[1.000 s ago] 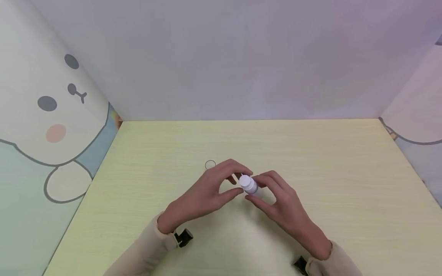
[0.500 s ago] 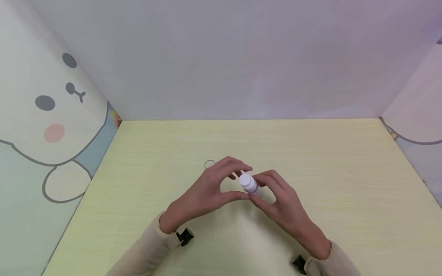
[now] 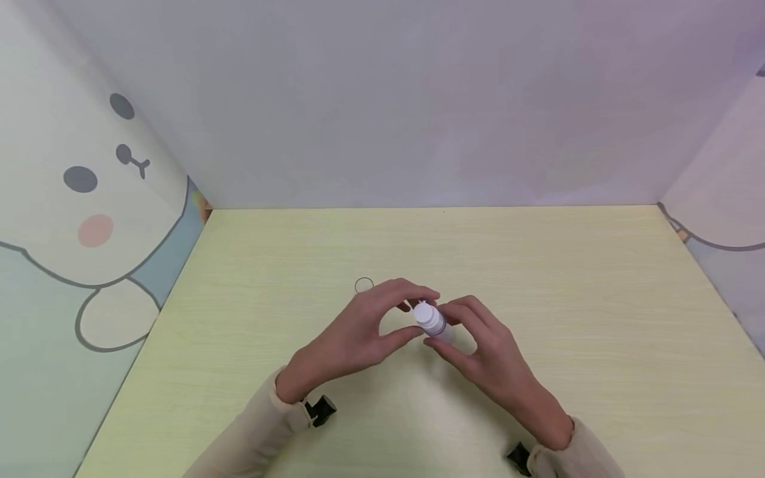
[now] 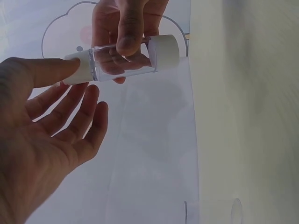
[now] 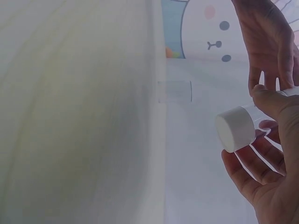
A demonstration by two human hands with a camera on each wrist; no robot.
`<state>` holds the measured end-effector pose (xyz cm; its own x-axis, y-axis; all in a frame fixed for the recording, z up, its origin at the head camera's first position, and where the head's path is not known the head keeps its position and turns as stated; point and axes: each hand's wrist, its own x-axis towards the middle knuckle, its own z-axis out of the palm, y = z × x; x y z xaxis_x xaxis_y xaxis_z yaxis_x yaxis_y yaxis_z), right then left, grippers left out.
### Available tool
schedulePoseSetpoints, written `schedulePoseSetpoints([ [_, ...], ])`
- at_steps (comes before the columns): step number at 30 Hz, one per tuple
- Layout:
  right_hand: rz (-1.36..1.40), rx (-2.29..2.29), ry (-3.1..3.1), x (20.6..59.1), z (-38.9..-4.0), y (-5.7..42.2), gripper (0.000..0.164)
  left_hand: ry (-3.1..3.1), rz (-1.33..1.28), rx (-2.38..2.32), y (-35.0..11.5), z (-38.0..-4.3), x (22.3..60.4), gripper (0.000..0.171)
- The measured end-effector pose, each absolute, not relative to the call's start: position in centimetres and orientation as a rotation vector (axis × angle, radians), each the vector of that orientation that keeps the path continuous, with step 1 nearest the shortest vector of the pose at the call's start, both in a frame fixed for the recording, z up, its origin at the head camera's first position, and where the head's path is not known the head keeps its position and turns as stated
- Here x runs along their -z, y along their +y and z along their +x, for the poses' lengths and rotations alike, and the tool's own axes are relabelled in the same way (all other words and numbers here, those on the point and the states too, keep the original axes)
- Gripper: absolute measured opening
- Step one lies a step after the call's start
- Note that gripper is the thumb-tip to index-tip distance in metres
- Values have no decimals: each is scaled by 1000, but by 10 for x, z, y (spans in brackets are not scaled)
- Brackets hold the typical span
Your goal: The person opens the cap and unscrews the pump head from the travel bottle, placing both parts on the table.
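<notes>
A small clear bottle with a white cap and a white base is up off the table, cap end tilted toward the head camera. My right hand grips its clear body, thumb on the near side and fingers behind, as the right wrist view shows. At the cap is my left hand; its thumb presses one side and the index finger bends round the other. The remaining left fingers are loosely curved below the cap in the left wrist view.
Beyond my left hand, a clear open cylinder stands on the pale wooden table. A grey-white wall rises at the table's far edge, with cartoon-printed panels at both sides.
Half a second ago the left fingers and thumb were spread wider around the cap; now they have come back in on it. The right hand and bottle stay nearly in place.
</notes>
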<state>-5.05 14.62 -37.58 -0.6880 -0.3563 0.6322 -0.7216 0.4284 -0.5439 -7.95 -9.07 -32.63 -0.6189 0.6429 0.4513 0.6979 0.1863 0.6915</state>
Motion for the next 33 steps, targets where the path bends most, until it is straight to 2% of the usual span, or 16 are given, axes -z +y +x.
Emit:
schedulePoseSetpoints([
  [8, 927, -1144, -2260, 374, -49, 144, 35, -2371, -1295, 1348, -90, -80, 329, 44],
  [16, 929, -1136, -2267, 375, -50, 144, 37, -2382, -1369, 1475, -91, -79, 327, 52],
  [33, 955, -1150, -2272, 375, -48, 145, 32, -2339, -1406, 1450, -91, -81, 327, 38],
])
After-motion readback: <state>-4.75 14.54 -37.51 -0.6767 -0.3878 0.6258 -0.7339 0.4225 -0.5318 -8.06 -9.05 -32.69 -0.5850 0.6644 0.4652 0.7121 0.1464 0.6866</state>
